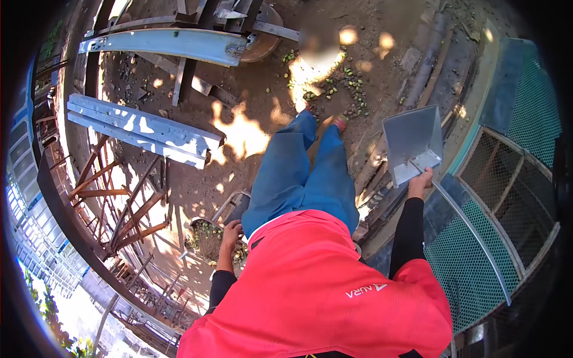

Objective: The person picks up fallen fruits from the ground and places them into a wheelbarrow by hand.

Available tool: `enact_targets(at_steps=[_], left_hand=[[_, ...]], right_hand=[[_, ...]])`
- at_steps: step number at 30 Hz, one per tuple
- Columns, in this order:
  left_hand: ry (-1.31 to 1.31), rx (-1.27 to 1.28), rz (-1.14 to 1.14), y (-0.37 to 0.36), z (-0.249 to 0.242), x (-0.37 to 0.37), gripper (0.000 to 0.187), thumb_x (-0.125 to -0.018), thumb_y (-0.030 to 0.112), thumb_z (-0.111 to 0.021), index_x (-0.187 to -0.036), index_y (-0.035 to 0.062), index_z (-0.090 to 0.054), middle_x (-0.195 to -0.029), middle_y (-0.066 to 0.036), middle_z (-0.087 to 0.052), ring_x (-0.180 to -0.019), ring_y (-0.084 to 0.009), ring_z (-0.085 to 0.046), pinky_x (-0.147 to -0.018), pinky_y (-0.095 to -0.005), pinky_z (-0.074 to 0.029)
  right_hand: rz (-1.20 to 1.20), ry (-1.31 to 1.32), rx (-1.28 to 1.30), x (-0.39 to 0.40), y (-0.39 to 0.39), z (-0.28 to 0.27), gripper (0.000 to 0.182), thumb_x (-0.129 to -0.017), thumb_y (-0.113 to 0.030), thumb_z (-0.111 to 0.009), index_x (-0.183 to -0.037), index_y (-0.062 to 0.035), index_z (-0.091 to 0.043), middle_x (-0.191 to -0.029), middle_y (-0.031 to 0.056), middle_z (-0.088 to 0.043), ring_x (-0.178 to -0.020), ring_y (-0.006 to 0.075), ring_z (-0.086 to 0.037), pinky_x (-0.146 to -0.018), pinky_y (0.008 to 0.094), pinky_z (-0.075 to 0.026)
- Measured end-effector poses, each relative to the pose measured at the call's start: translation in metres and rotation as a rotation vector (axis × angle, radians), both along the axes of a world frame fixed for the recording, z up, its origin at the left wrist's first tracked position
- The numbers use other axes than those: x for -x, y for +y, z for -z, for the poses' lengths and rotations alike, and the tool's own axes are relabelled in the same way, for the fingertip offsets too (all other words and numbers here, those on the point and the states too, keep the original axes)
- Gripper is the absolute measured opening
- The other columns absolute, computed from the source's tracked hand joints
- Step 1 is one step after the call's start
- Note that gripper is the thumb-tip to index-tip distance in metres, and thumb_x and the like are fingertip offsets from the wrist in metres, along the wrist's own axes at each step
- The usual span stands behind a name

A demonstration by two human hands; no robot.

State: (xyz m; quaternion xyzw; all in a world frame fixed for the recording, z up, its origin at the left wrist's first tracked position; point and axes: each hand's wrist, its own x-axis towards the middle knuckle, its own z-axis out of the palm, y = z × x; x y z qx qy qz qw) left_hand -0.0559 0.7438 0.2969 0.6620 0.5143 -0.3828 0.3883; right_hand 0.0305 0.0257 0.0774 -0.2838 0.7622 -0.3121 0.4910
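My right hand point(421, 184) is closed around the metal handle of a long-handled dustpan point(412, 134), close to its grey pan. The pan is raised to my right, and its thin handle runs back past my forearm. My left hand point(230, 237) hangs beside my left thigh with its fingers curled. What they hold, if anything, is hidden. Just beyond that hand is a heap of dirt and small green fruits point(209, 241), apparently in a container whose rim is hard to make out. A dark panel with a bent metal tube point(225, 206) lies near it.
Small green fruits point(355, 95) are scattered on the dirt ahead of my feet. Long metal beams point(143, 128) and rusty frames point(137, 218) stand to the left. Pipes and boards point(427, 65) line the right, beside a green mesh enclosure point(471, 262).
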Motion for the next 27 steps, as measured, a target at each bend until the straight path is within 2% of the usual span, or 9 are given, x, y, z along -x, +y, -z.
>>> enact_targets(at_steps=[4, 7, 9, 13, 14, 18, 20, 25, 27], left_hand=[[0.002, 0.059, 0.069, 0.034, 0.039, -0.04, 0.034, -0.091, 0.016, -0.057, -0.122, 0.0007, -0.058, -0.089, -0.007, -0.066, -0.073, -0.014, -0.062, -0.054, -0.0259, -0.046], [-0.133, 0.04, 0.15, 0.028, 0.072, -0.107, 0.035, -0.092, 0.017, -0.055, -0.124, 0.0036, -0.059, -0.093, -0.007, -0.066, -0.076, -0.0141, -0.062, -0.058, -0.027, -0.048], [-0.204, 0.085, 0.188, 0.019, 0.091, -0.155, 0.036, -0.092, 0.018, -0.055, -0.126, 0.0065, -0.059, -0.095, -0.007, -0.067, -0.078, -0.0144, -0.063, -0.062, -0.0285, -0.05], [-0.297, 0.258, 0.214, 0.031, 0.136, -0.211, 0.04, -0.092, 0.024, -0.054, -0.129, 0.0073, -0.055, -0.102, -0.007, -0.067, -0.086, -0.0163, -0.064, -0.071, -0.0308, -0.05], [-0.302, 0.275, 0.167, 0.036, 0.139, -0.216, 0.041, -0.093, 0.024, -0.055, -0.13, 0.0075, -0.055, -0.101, -0.007, -0.068, -0.085, -0.0158, -0.064, -0.072, -0.0319, -0.051], [-0.351, 0.225, -0.041, 0.079, 0.191, -0.174, 0.041, -0.092, 0.019, -0.057, -0.13, 0.0049, -0.054, -0.093, -0.007, -0.067, -0.075, -0.0134, -0.063, -0.063, -0.0266, -0.05], [-0.339, 0.204, -0.044, 0.088, 0.203, -0.15, 0.039, -0.093, 0.017, -0.056, -0.129, 0.0035, -0.054, -0.089, -0.006, -0.066, -0.068, -0.0118, -0.061, -0.056, -0.0243, -0.048], [-0.108, 0.181, 0.021, 0.082, 0.222, -0.133, 0.033, -0.095, 0.017, -0.054, -0.125, 0.0048, -0.056, -0.085, -0.005, -0.063, -0.063, -0.0114, -0.058, -0.048, -0.024, -0.043], [-0.12, 0.174, -0.02, 0.074, 0.233, -0.13, 0.03, -0.091, 0.017, -0.059, -0.118, 0.0063, -0.061, -0.082, -0.004, -0.065, -0.058, -0.0123, -0.058, -0.044, -0.0269, -0.042]], right_hand=[[-0.087, -0.095, 0.101, 0.023, 0.002, -0.014, 0.036, -0.067, -0.001, -0.058, -0.102, 0.0029, -0.054, -0.104, 0.0139, -0.062, -0.089, 0.0313, -0.064, -0.08, 0.0492, -0.052], [-0.176, 0.116, 0.287, 0.048, 0.024, -0.062, 0.035, -0.065, -0.003, -0.061, -0.099, 0.0032, -0.06, -0.1, 0.0124, -0.063, -0.086, 0.0301, -0.063, -0.078, 0.0456, -0.052], [-0.294, 0.174, 0.266, 0.072, 0.042, -0.099, 0.048, -0.066, -0.002, -0.059, -0.114, 0.0039, -0.061, -0.104, 0.0127, -0.063, -0.09, 0.0283, -0.063, -0.082, 0.0438, -0.051], [-0.219, 0.054, 0.216, 0.05, 0.111, -0.199, 0.056, -0.07, 0.0, -0.054, -0.126, 0.0024, -0.057, -0.116, 0.0148, -0.06, -0.102, 0.0305, -0.06, -0.089, 0.0439, -0.051], [-0.237, 0.065, 0.24, 0.051, 0.117, -0.2, 0.056, -0.07, 0.0, -0.054, -0.126, 0.0024, -0.057, -0.116, 0.0148, -0.06, -0.102, 0.0305, -0.06, -0.089, 0.0439, -0.051], [-0.398, -0.007, 0.316, 0.044, 0.117, -0.197, 0.061, -0.074, -0.002, -0.053, -0.135, -0.0024, -0.049, -0.125, 0.0171, -0.055, -0.109, 0.0346, -0.057, -0.091, 0.0487, -0.05], [-0.46, -0.142, 0.334, 0.028, 0.12, -0.191, 0.063, -0.076, -0.001, -0.049, -0.139, -0.002, -0.044, -0.124, 0.0195, -0.055, -0.106, 0.0353, -0.058, -0.091, 0.0479, -0.051], [-0.315, -0.157, 0.23, -0.017, 0.132, -0.203, 0.065, -0.075, -0.002, -0.049, -0.139, -0.0006, -0.043, -0.126, 0.0197, -0.054, -0.109, 0.0361, -0.058, -0.095, 0.0482, -0.05], [-0.498, -0.261, 0.21, -0.022, 0.111, -0.198, 0.065, -0.073, -0.002, -0.048, -0.138, 0.0015, -0.044, -0.129, 0.0193, -0.053, -0.114, 0.036, -0.057, -0.098, 0.0483, -0.048]])
